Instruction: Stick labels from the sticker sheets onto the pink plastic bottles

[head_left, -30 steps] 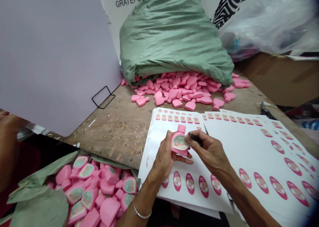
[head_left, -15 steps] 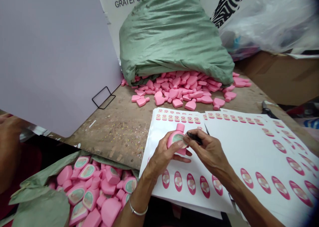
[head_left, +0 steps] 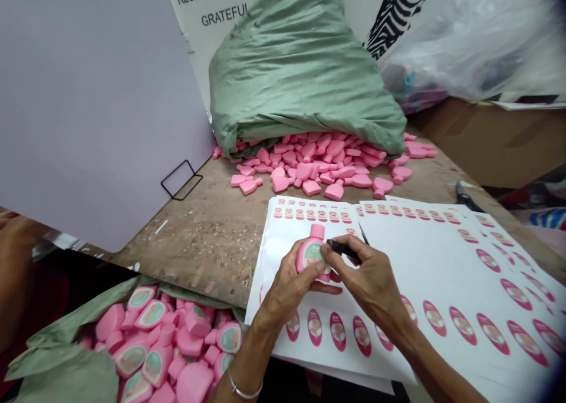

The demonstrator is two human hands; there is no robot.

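Note:
My left hand (head_left: pixel 289 282) is closed around a small pink bottle (head_left: pixel 317 232), which stands upright with its cap toward the far side. An oval green-and-white label covers the bottle's front. My right hand (head_left: pixel 365 273) grips a slim black tool (head_left: pixel 342 249), its kind unclear. Its thumb and fingertips press at the label's right edge. A thin dark point (head_left: pixel 363 234) sticks up behind the right hand. Beneath both hands lie white sticker sheets (head_left: pixel 318 356) printed with pink ovals and small labels.
Loose pink bottles (head_left: pixel 305 170) spill from a green sack (head_left: pixel 300 78) at the back. Labelled bottles fill an open sack (head_left: pixel 66 367) below the table's near edge. A black wire stand (head_left: pixel 181 180), scissors (head_left: pixel 467 197) and a cardboard box (head_left: pixel 469 140) flank the table. Another person's arm (head_left: pixel 15 267) shows at left.
The camera view has shifted slightly. My right fingertips have moved a little along the label's right side, and more of the label's face shows. Both hands keep their hold.

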